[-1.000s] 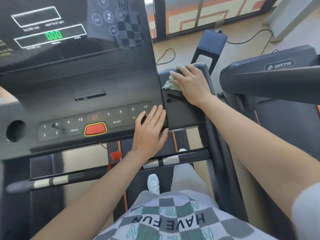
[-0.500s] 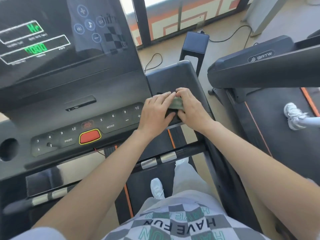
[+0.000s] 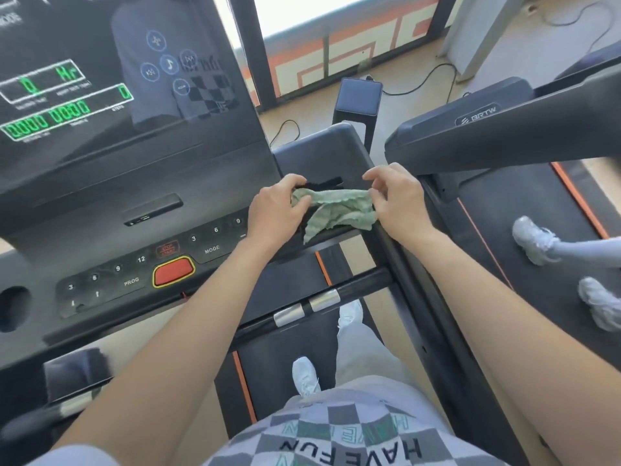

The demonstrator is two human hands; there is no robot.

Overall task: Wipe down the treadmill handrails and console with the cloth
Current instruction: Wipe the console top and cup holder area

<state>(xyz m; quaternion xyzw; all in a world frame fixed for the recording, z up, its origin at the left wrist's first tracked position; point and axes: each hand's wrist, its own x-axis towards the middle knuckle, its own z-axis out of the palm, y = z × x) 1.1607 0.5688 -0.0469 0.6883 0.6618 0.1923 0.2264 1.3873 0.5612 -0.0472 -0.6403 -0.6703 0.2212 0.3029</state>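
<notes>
A pale green cloth point(image 3: 336, 210) is stretched between my two hands over the right end of the black treadmill console point(image 3: 134, 210). My left hand point(image 3: 279, 210) pinches its left end, and my right hand point(image 3: 400, 200) pinches its right end. The cloth's lower edge hangs loose over the console's front lip. Below runs the black front handrail point(image 3: 363, 284) with two silver grip plates. The right side handrail point(image 3: 433, 297) slopes down toward me under my right forearm.
The lit display point(image 3: 67, 95) and the red stop button point(image 3: 173, 271) lie left of my hands. A second treadmill point(image 3: 504, 129) stands close on the right, with another person's shoes point(image 3: 534, 240) on its belt. Cables cross the floor ahead.
My right hand slid the bunched cloth back from the far console corner, my left hand joined it, and both hands have now pulled apart, spreading the cloth out.
</notes>
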